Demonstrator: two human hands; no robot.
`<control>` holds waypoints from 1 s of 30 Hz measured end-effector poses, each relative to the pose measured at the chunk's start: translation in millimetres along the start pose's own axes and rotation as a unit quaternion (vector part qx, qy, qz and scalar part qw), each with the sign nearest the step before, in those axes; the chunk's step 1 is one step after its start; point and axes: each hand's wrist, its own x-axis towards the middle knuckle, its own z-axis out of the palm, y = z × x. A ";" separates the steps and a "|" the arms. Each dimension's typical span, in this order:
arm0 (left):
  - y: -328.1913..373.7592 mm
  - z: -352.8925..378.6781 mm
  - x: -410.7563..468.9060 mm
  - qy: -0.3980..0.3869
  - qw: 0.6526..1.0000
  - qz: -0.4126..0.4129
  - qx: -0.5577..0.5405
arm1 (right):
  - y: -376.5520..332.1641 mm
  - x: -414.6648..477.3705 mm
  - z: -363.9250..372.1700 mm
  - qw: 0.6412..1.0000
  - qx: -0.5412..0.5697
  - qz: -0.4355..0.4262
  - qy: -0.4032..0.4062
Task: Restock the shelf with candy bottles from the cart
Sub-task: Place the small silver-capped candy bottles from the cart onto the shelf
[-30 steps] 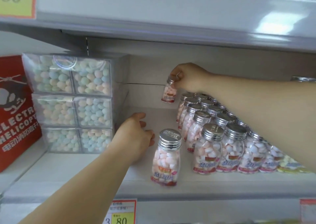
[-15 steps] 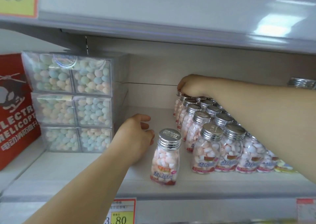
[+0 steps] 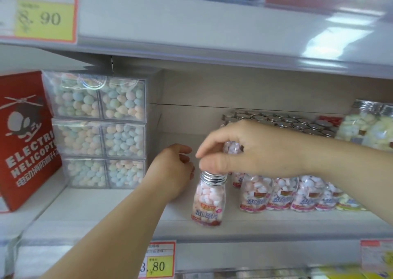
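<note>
While right hand (image 3: 258,149) fingers clamp the candy bottle (image 3: 209,200) cap (image 3: 213,178), half hiding it, left hand (image 3: 171,169) fingers curl loosely.

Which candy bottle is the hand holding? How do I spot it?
Look at the white middle shelf, just left of the packed rows of silver-capped bottles. One candy bottle stands alone near the front edge, its cap pinched by the right hand.

Shop aisle, white shelf (image 3: 119,212) with price tags (image 3: 158,261), rows of candy bottles (image 3: 276,195), boxed toys (image 3: 25,142)
</note>
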 end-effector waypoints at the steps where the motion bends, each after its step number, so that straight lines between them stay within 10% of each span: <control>1: 1.1 0.5 -0.9 0.010 1.000 -0.003 -0.005 | -0.6 -3.1 -0.3 1.000 -0.008 0.003 -0.011; 11: 6.7 -1.5 -8.5 0.012 1.000 -0.019 -0.001 | -4.3 6.0 -8.4 0.999 0.017 -0.020 -0.033; 21: 6.6 6.1 -2.7 0.034 0.991 -0.052 -0.116 | 82.8 112.2 -38.8 0.963 0.072 0.048 0.255; 30: 6.9 7.4 -1.4 0.033 0.992 -0.051 -0.108 | 124.2 153.5 -55.1 0.953 -0.061 0.091 0.283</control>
